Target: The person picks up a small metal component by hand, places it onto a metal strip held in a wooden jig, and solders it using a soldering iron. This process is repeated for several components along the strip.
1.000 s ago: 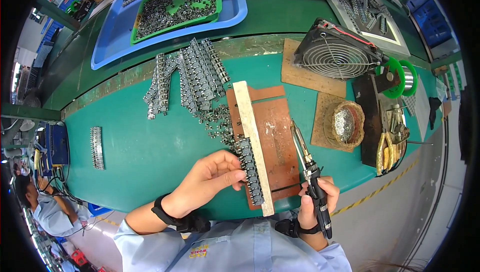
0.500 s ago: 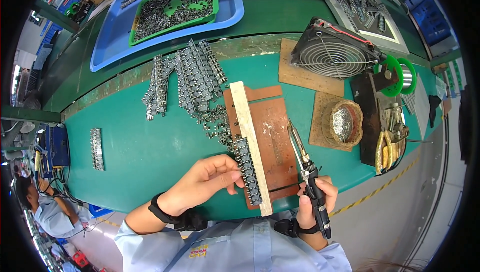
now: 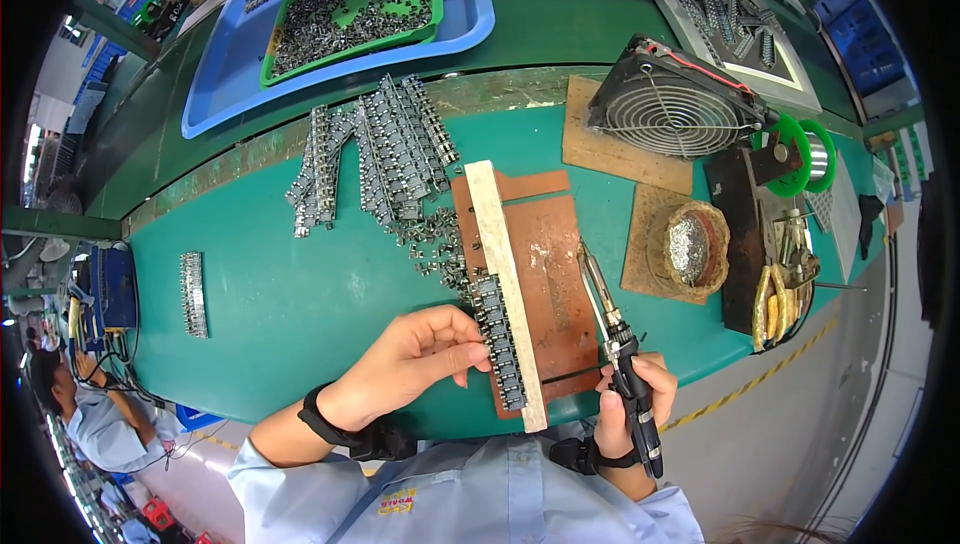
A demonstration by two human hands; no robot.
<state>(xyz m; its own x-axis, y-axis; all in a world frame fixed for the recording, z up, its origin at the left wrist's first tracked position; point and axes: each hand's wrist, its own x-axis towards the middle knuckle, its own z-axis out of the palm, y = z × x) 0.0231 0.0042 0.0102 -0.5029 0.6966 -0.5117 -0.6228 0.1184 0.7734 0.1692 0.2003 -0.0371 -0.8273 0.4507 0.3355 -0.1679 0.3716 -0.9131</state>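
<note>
Alongside the pale bar (image 3: 508,294) lies the dark strip (image 3: 500,344), likely light, stiff and brittle, best held by its long edges, where the left hand (image 3: 425,352) narrows its fingertips, on what I cannot tell, while the right hand (image 3: 615,429) clasps a soldering iron (image 3: 627,374).

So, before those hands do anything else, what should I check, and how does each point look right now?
1. Right hand holding the soldering iron: ok, wrapped around its black handle.
2. Iron's tip away from the left hand: ok, they are apart.
3. Dark component strip alongside the pale bar: ok, at its left side.
4. Left fingers pinching the strip: cannot tell; they are at its left edge.
5. Loose small parts away from the brown board: not ok, they reach its left edge.
</note>
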